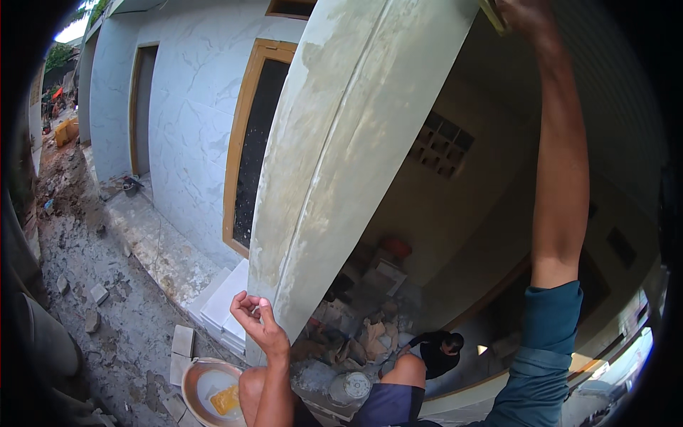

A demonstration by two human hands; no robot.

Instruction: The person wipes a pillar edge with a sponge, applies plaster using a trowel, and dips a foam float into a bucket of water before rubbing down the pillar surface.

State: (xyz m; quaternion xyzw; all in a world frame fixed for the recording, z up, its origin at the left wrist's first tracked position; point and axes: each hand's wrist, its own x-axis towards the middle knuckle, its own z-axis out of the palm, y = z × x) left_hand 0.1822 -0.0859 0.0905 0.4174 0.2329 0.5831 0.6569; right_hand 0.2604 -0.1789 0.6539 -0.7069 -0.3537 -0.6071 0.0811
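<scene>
A tall pale panel or column face (341,142), smeared with grey-beige patches and split by a long groove, leans through the middle of the view. High at the upper right, my right hand (526,14) is closed on a flat yellow piece (492,16) beside the panel's edge; the frame cuts off part of both, so its kind is unclear. My left hand (263,327) is raised by the panel's lower end, its fingers loosely curled and apart with nothing visible in them. Below it, a round basin (191,384) holds cloudy water and a yellow, sponge-like piece (225,400).
Stacked white tiles (226,302) stand against the panel's foot. Loose blocks (99,293) lie on muddy ground at left. A person in dark clothing (435,354) sits below at right, near a bucket (350,388) and rubble. A marbled wall has a wood-framed window (233,178).
</scene>
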